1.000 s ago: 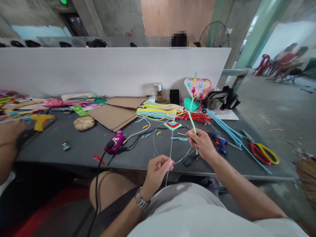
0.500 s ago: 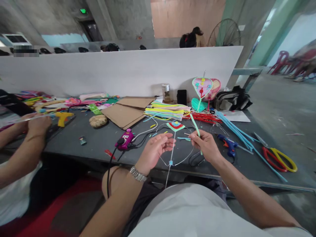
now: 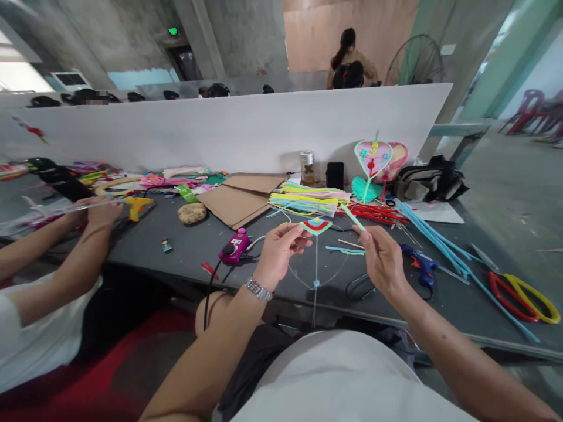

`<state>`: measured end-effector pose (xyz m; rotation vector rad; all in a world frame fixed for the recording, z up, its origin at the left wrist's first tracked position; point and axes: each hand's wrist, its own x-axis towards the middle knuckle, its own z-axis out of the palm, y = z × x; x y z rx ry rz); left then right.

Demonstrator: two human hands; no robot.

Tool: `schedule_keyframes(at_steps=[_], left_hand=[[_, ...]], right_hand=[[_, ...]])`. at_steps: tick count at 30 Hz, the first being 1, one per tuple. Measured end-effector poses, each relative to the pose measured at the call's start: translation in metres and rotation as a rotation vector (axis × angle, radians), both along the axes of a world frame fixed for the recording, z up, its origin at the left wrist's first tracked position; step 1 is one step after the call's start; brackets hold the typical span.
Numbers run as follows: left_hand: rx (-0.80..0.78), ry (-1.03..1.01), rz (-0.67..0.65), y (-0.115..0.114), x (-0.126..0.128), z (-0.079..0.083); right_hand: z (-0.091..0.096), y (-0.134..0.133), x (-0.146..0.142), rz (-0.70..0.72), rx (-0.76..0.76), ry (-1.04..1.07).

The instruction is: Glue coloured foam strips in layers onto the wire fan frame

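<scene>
My left hand (image 3: 279, 252) is closed, thumb and fingers pinching the rim of a thin wire frame beside its coloured top. That top is a fan-shaped patch (image 3: 316, 227) of green, red, white and blue bands with a yellow bit. A straight wire stem (image 3: 316, 258) runs down from it through a small blue knot (image 3: 316, 283), where the curved rim meets it. In my closed right hand (image 3: 383, 258) is a pale green pipe cleaner (image 3: 353, 217), its free end pointing up and left, apart from the frame. The fingers hide its lower part.
Pipe cleaner bundles, yellow and pastel (image 3: 303, 198), red (image 3: 378, 212) and blue (image 3: 433, 237), lie beyond my hands. A blue glue gun (image 3: 422, 266) and scissors (image 3: 512, 293) are rightward. Leftward are a purple power socket (image 3: 236, 246), cardboard (image 3: 237, 205) and a co-worker's arms (image 3: 65, 264).
My left hand has risen from beside the stem to pinch the frame near its coloured top. The right hand has moved away from the frame, and the green pipe cleaner now slants more.
</scene>
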<state>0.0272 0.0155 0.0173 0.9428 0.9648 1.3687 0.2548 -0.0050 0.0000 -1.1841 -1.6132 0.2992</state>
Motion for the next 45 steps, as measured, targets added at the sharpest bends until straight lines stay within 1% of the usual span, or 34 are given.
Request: schedule_keyframes(at_steps=[2,4,6,12,16,20,26,32,41,43,45], left_hand=[[0.002,-0.008,0.019,-0.001,0.002,-0.004],[0.014,-0.018,0.042,-0.003,0.004,-0.008],[0.017,-0.037,0.071,-0.004,0.007,-0.01],[-0.002,-0.105,0.126,-0.012,0.011,-0.015],[0.004,-0.14,0.12,-0.015,0.01,-0.018],[0.016,-0.124,0.147,-0.016,0.006,-0.022],[0.065,-0.081,0.17,-0.018,0.007,-0.025],[0.055,-0.01,0.268,-0.017,0.008,-0.027],[0.024,0.072,0.252,-0.018,0.006,-0.031],[0.012,0.069,0.25,-0.018,0.005,-0.031],[0.007,0.049,0.254,-0.018,0.004,-0.031]], right_hand=[[0.003,-0.008,-0.004,0.016,0.063,-0.116],[0.004,-0.014,-0.013,0.042,0.089,-0.219],[0.002,-0.017,-0.023,0.038,0.117,-0.313],[-0.016,-0.012,-0.053,-0.019,0.188,-0.585],[-0.028,-0.012,-0.062,-0.05,0.215,-0.681],[-0.034,-0.016,-0.065,-0.048,0.196,-0.69],[-0.039,-0.017,-0.066,-0.056,0.118,-0.699],[-0.042,-0.018,-0.065,-0.003,0.077,-0.663],[-0.046,-0.019,-0.063,0.088,-0.035,-0.64],[-0.047,-0.019,-0.063,0.115,-0.093,-0.587],[-0.048,-0.017,-0.063,0.144,-0.199,-0.446]])
